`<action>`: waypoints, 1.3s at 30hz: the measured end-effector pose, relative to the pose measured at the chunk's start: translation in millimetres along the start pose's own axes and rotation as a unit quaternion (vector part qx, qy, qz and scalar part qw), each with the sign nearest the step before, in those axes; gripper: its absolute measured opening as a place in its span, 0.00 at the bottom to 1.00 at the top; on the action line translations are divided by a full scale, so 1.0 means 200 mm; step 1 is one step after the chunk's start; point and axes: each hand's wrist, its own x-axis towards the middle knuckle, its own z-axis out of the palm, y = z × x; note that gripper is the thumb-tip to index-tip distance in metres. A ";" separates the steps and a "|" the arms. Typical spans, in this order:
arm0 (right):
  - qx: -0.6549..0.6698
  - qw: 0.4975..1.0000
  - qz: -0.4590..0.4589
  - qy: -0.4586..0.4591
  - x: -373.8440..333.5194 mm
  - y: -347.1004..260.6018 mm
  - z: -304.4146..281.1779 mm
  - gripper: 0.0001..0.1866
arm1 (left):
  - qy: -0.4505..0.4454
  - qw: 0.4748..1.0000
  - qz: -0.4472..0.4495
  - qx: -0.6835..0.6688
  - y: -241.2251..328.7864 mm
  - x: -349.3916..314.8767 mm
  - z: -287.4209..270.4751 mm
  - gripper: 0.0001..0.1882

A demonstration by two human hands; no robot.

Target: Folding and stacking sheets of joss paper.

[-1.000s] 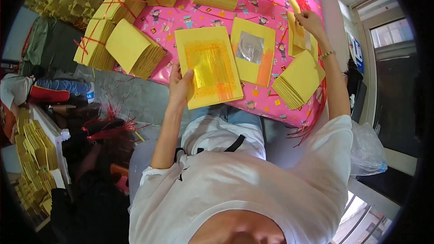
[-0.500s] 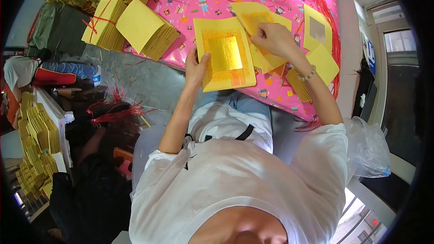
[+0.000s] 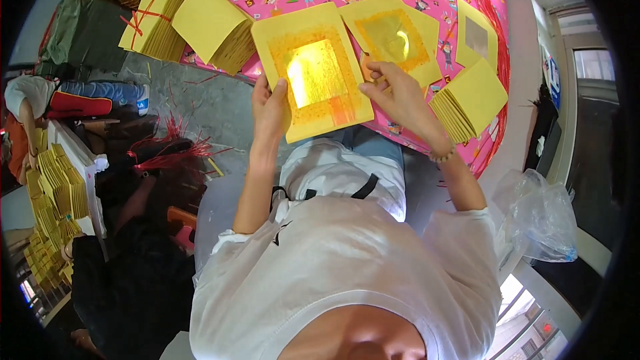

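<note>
My left hand (image 3: 270,110) grips the left edge of a stack of yellow joss paper (image 3: 270,40), thumb on top. A shiny gold foil square with an orange speckled border covers the middle of its top sheet. My right hand (image 3: 403,100), with a beaded bracelet at the wrist, is at the stack's right edge. Its fingers are bent, with a gap between thumb and forefinger, and nothing shows between them. Just beyond it, another yellow sheet with a gold foil square (image 3: 393,37) lies on the pink table cover, partly over other paper.
Red-tied yellow paper bundles (image 3: 152,20) and a loose stack (image 3: 213,23) line the table's left side. To the right are a silver-square sheet (image 3: 477,39), a folded yellow stack (image 3: 473,97) and red strands (image 3: 492,20). A clear plastic bag (image 3: 537,220) hangs lower right. Other people work at left.
My right hand has let go of the foil sheet it held raised, which now lies on the table, and has come down to the stack's edge. My left hand has shifted the stack slightly left.
</note>
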 end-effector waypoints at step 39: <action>0.120 0.982 0.058 0.132 0.00 0.03 -0.16 0.07 | 0.039 0.994 -0.059 -0.088 -0.12 -0.10 0.06 0.17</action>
